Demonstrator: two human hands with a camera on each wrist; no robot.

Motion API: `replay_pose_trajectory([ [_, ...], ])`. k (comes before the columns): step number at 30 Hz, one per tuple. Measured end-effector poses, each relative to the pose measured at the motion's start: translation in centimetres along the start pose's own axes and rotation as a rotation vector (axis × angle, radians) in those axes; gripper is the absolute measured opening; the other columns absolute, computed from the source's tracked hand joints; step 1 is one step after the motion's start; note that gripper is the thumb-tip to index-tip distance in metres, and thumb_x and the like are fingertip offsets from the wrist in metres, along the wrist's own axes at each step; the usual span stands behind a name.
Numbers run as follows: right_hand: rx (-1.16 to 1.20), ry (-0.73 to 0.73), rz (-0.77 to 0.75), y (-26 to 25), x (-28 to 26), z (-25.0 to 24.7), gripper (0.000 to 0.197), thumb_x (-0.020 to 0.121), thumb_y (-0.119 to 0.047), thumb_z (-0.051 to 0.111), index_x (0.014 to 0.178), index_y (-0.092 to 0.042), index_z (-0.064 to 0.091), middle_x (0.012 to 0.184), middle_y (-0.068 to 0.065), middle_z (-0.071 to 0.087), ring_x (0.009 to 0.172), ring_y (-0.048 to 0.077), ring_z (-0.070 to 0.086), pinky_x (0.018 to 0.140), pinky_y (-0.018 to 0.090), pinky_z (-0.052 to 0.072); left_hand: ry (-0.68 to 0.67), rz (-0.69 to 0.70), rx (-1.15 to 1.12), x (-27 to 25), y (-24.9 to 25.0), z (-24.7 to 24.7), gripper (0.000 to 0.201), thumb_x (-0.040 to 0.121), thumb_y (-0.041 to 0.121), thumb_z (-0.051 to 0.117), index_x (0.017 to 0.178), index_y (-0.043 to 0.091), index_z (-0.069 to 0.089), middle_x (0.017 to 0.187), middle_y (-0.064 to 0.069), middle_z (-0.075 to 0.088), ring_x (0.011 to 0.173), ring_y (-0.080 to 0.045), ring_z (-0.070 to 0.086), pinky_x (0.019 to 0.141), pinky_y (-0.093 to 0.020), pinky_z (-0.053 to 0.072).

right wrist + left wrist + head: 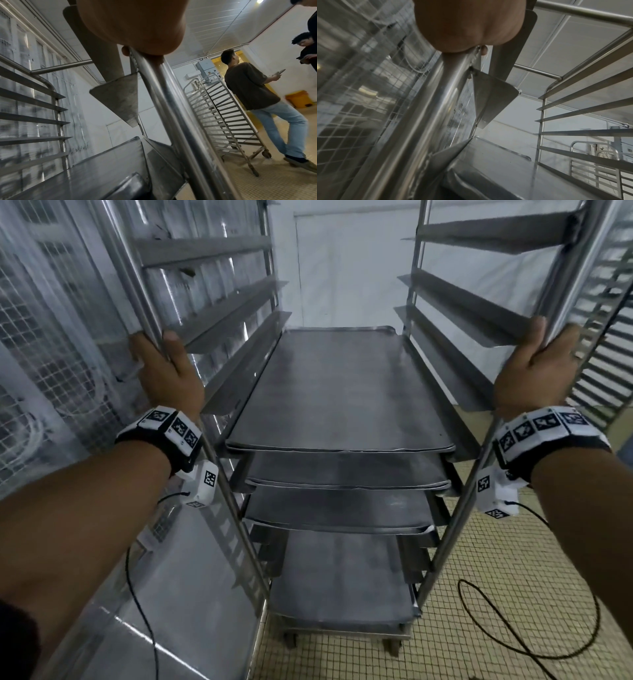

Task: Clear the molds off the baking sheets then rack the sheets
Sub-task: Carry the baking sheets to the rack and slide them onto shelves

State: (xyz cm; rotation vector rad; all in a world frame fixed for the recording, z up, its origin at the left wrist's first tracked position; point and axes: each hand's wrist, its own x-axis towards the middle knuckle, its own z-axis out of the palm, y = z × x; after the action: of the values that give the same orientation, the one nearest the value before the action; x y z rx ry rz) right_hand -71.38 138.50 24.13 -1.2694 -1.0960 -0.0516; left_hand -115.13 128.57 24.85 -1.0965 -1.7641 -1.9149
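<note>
Sheets [337, 392] stacked in rack [445, 392] — hands outside

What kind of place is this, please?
Probably a commercial bakery or food production kitchen. The person's hands hold a tall steel rack loaded with flat baking sheets, a second wheeled rack stands nearby, and the floor is tiled.

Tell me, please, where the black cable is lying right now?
In the head view, the black cable loops on the tiled floor at lower right, beside the rack's right post.
</note>
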Motion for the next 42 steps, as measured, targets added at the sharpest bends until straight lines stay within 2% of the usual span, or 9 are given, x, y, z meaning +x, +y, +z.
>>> replay_pose_trajectory([
  [9,-0.094,0.065,-0.027,0.8,1.0,3.2,0.063,0.104,-0.049,0.028,0.139,0.002,0.042,0.094,0.032,0.061,0.078,0.045,0.053,0.060,0.035,0.022,-0.050,0.044,0.004,2.1,-2.0,4.0,0.051,0.107,0.043,0.032,0.136,0.003,0.041,0.091,-0.006,0.065,0.070,-0.013,0.054,0.058,-0.016,0.033],
  [14,-0.075,0.064,-0.020,2.2,3.1,5.8,0.063,0.104,-0.048,0.026,0.126,0.006,0.047,0.069,0.004,0.045,0.071,0.031,0.044,0.062,0.035,0.022,-0.066,0.019,-0.026,3.2,-2.5,7.9,0.056,0.107,0.043,0.032,0.143,0.001,0.037,0.109,-0.022,0.069,0.091,-0.034,0.065,0.069,-0.021,0.039],
  [21,-0.036,0.085,-0.070,5.5,7.6,11.5,0.066,0.103,-0.054,0.027,0.121,0.004,0.051,0.075,0.013,0.051,0.064,0.031,0.050,0.057,0.033,0.020,-0.050,-0.019,0.011,4.4,-2.9,15.1,0.060,0.105,0.051,0.027,0.143,0.006,0.038,0.116,-0.021,0.068,0.101,-0.036,0.066,0.077,-0.032,0.049],
  [28,-0.012,-0.002,-0.037,8.6,12.0,15.7,0.052,0.105,-0.043,0.033,0.118,0.005,0.049,0.061,-0.014,0.029,0.060,0.021,0.039,0.056,0.034,0.021,-0.056,-0.110,0.061,4.1,-1.0,21.5,0.056,0.109,0.038,0.029,0.151,0.000,0.029,0.129,-0.030,0.060,0.111,-0.035,0.055,0.083,-0.031,0.039],
  [33,-0.046,0.012,-0.049,10.5,14.7,19.1,0.052,0.106,-0.042,0.032,0.120,0.005,0.049,0.065,0.006,0.045,0.056,0.026,0.040,0.054,0.034,0.014,-0.063,-0.111,0.067,4.9,-1.3,26.6,0.053,0.110,0.031,0.029,0.153,0.000,0.024,0.143,-0.029,0.049,0.124,-0.025,0.051,0.084,0.000,0.029],
  [36,-0.072,0.041,-0.051,12.0,16.5,21.7,0.057,0.105,-0.048,0.030,0.123,0.002,0.048,0.072,0.020,0.057,0.062,0.038,0.054,0.054,0.035,0.022,-0.038,-0.085,0.056,5.4,-1.5,29.6,0.024,0.110,0.030,0.031,0.134,0.034,0.035,0.128,-0.020,0.061,0.097,0.018,0.055,0.098,-0.027,0.032],
  [37,-0.074,0.053,-0.066,12.4,17.0,22.6,0.060,0.104,-0.051,0.029,0.125,0.002,0.048,0.076,0.024,0.061,0.065,0.041,0.056,0.054,0.035,0.023,-0.036,-0.078,0.044,5.6,-1.7,30.6,0.023,0.110,0.032,0.031,0.131,0.034,0.037,0.119,-0.014,0.064,0.092,0.017,0.058,0.094,-0.031,0.035],
  [40,-0.070,0.070,-0.064,13.6,18.8,25.5,0.059,0.105,-0.048,0.032,0.134,0.002,0.045,0.087,0.029,0.066,0.074,0.046,0.058,0.057,0.036,0.023,-0.010,-0.061,0.049,7.0,-3.7,34.1,0.055,0.107,0.042,0.029,0.144,0.002,0.038,0.115,-0.029,0.065,0.094,-0.030,0.061,0.069,-0.034,0.038],
  [42,-0.070,0.077,-0.058,14.5,20.1,27.3,0.057,0.105,-0.048,0.030,0.131,0.000,0.045,0.087,0.029,0.065,0.074,0.045,0.058,0.056,0.037,0.024,-0.001,-0.072,0.066,7.8,-4.6,36.4,0.056,0.106,0.046,0.028,0.143,0.005,0.039,0.105,-0.028,0.067,0.090,-0.039,0.060,0.060,-0.030,0.032],
])
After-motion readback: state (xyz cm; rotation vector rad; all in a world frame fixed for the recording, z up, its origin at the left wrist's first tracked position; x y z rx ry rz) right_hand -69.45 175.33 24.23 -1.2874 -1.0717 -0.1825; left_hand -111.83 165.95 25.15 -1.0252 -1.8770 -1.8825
